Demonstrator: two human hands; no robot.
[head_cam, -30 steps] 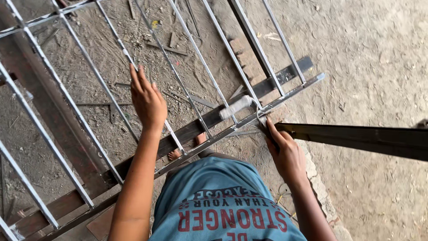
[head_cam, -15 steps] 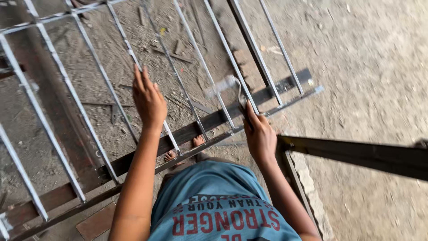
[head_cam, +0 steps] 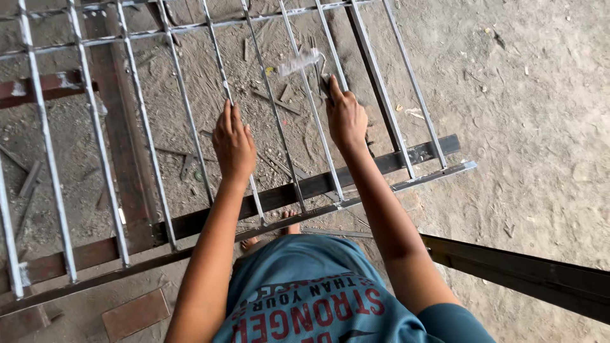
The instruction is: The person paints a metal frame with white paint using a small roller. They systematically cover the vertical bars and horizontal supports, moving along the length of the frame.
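The work in hand was a metal window grille [head_cam: 190, 127], a frame of pale vertical bars welded to cross rails, lying flat over dark steel beams [head_cam: 356, 178] above a dusty concrete floor [head_cam: 540, 127]. The person stood at its near edge, bare toes [head_cam: 279, 228] visible below the lowest rail.

The left hand [head_cam: 233, 143] lay palm down on one vertical bar, fingers held together and extended along it; it pressed on the bar and did not wrap it. The right hand [head_cam: 346, 117] was closed around the neighbouring bar higher up, fingers curled under the metal. Whether it also pinched a small tool could not be told. Just beyond its fingertips, a pale, rough patch [head_cam: 298, 62] lay on the bars, possibly a rag or a brush; the view did not settle which.

Judged from the grip, the step was steadying or repositioning the grille: one hand bracing, the other gripping. Any next move would call for both hands to act together, since the frame was wide and rested only on narrow beams. A dark steel bar [head_cam: 527, 273] at the person's right crowded that side.
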